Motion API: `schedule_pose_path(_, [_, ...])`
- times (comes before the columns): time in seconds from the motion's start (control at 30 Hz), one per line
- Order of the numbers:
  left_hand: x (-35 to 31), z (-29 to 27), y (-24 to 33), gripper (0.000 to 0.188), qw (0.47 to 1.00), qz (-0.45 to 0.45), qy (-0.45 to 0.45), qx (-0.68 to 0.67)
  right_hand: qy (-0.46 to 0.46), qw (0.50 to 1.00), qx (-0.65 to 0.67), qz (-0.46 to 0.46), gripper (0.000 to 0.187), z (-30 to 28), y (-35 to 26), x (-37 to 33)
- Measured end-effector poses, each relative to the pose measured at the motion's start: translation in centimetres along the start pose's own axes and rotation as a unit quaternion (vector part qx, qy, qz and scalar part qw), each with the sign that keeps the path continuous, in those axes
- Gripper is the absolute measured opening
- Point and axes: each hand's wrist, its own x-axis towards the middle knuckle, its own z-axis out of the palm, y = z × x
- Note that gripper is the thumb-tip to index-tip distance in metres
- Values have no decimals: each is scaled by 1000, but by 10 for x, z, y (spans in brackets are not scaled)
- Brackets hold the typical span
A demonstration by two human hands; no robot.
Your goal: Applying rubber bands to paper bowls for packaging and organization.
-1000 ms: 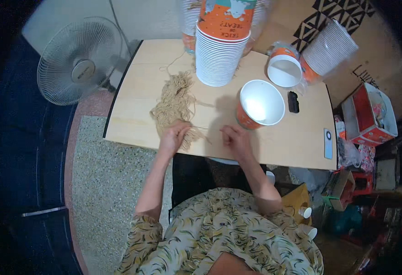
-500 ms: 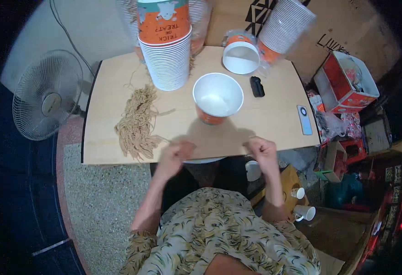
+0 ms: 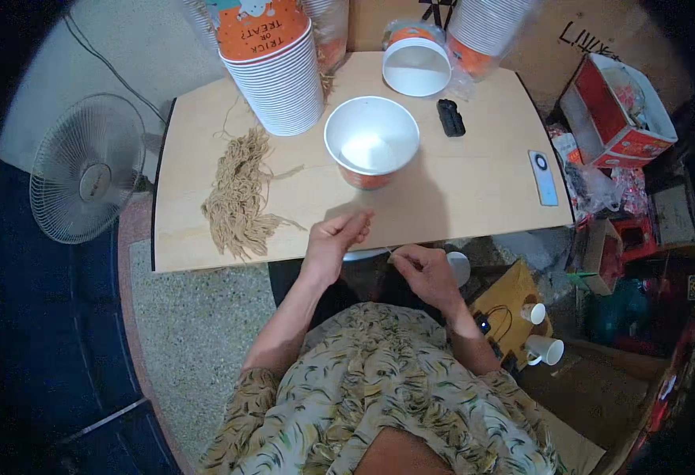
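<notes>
A large white-lined paper bucket (image 3: pixel 372 136) with an orange outer side stands upright on the table, beyond my hands. At the table's front edge my left hand (image 3: pixel 336 247) is closed, thumb pressed to curled fingers; anything in it is too small to make out. My right hand (image 3: pixel 427 273) is closed in a pinch just past the edge, and a thin light strand (image 3: pixel 389 251) pokes from its fingertips. Neither hand touches the bucket. To the left lies a loose pile of tan string (image 3: pixel 241 198), some loose ends pointing toward my left hand.
A tall nested stack of paper buckets (image 3: pixel 272 75) stands at the back left. Another bucket (image 3: pixel 416 67) lies on its side at the back, near a black object (image 3: pixel 450 118) and a pale blue device (image 3: pixel 543 178). A fan (image 3: pixel 90 182) stands left; a red box (image 3: pixel 618 111) right.
My hands have come closer together at the table's front edge; the right has moved left and down, the left to the right. The view has shifted slightly. The bucket stays standing.
</notes>
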Motion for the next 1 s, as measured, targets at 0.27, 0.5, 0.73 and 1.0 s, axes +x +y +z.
schedule_pose_path(0.27, [8,0,11,22,997,38,21,60,4,998,52,22,18,-4,1,-3])
schedule_pose_path(0.5, [-19,12,12,16,988,55,27,141,130,959,-194,-161,43,-4,13,-3])
schedule_pose_path(0.73, [-21,69,9,9,987,71,-58,130,39,980,193,-18,43,-16,3,-10])
schedule_pose_path(1.0, [10,67,-2,7,970,77,-100,206,92,985,146,16,26,-27,26,-6])
